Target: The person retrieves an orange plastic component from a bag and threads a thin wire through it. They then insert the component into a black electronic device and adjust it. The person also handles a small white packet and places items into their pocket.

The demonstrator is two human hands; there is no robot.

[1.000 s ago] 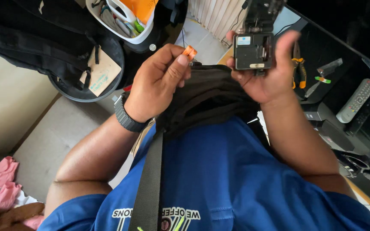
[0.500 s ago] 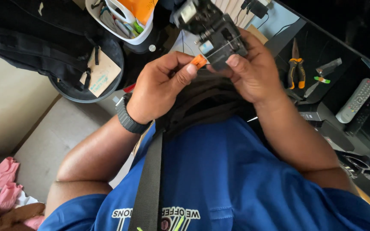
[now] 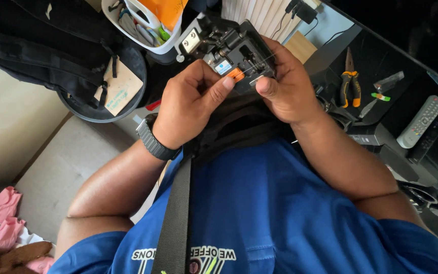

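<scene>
The right hand (image 3: 285, 86) cupped the black tool (image 3: 229, 43) while the left hand (image 3: 188, 104) pinched its orange tab (image 3: 236, 74).

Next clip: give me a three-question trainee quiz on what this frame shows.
1. True or false: the left hand pinches a small orange piece.
2. What does the right hand grip? A) remote control B) black handheld device C) pliers
3. What colour are the handles of the pliers on the dark table?

Key: 1 true; 2 B; 3 orange and black.
</scene>
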